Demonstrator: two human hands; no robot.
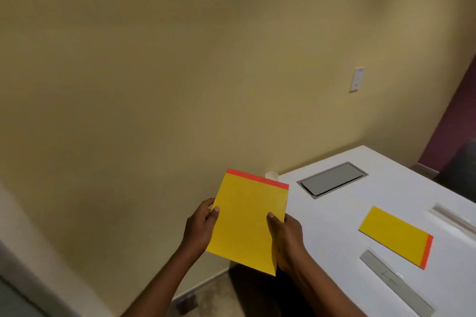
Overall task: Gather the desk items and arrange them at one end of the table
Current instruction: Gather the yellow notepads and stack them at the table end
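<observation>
A yellow notepad with a red top band (248, 221) is held up in the air, off the left edge of the white table (334, 216). My left hand (202, 226) grips its left edge, thumb on the front. My right hand (286, 237) grips its right edge the same way. A second yellow notepad with a red band (396, 235) lies flat on the table to the right. A grey metal ruler (396, 283) lies on the table in front of that pad. A clear ruler or strip (453, 219) lies near the right edge of view.
A grey cable hatch (332, 179) is set into the tabletop near its far end. A small white paper cup (271, 175) peeks out behind the held pad at the table's far corner. A beige wall stands close behind, and a dark chair (461, 170) is at the right.
</observation>
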